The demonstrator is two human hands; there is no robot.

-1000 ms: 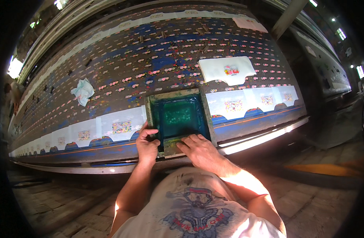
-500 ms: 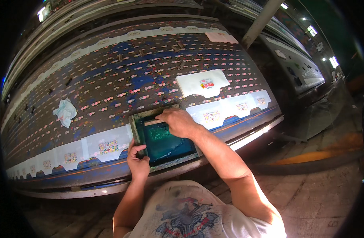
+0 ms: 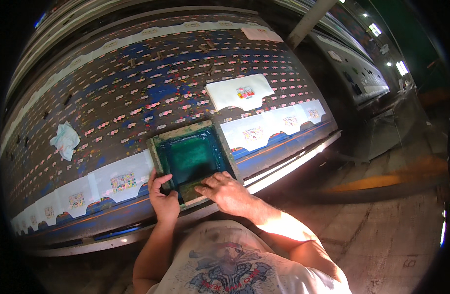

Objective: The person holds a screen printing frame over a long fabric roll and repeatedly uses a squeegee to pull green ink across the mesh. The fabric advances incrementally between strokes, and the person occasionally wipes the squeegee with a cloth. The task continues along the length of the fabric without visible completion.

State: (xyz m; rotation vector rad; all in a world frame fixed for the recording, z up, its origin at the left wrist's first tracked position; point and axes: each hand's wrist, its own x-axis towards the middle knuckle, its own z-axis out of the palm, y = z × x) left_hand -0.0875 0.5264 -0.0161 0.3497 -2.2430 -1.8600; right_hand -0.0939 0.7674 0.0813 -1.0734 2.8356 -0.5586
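Evidently, flanking white rectangular panels are printed; under my green-meshed wooden frame at the bench's near edge, I can't tell. Left fingers clasp its side; right fingers pinch a brown wooden bar.

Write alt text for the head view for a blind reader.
A person's right hand holds a flat block at the near end inside a green-bottomed frame, the left hand at its left edge. The frame lies on a table between printed white pieces; beyond lie a folded white cloth and a crumpled pale cloth.
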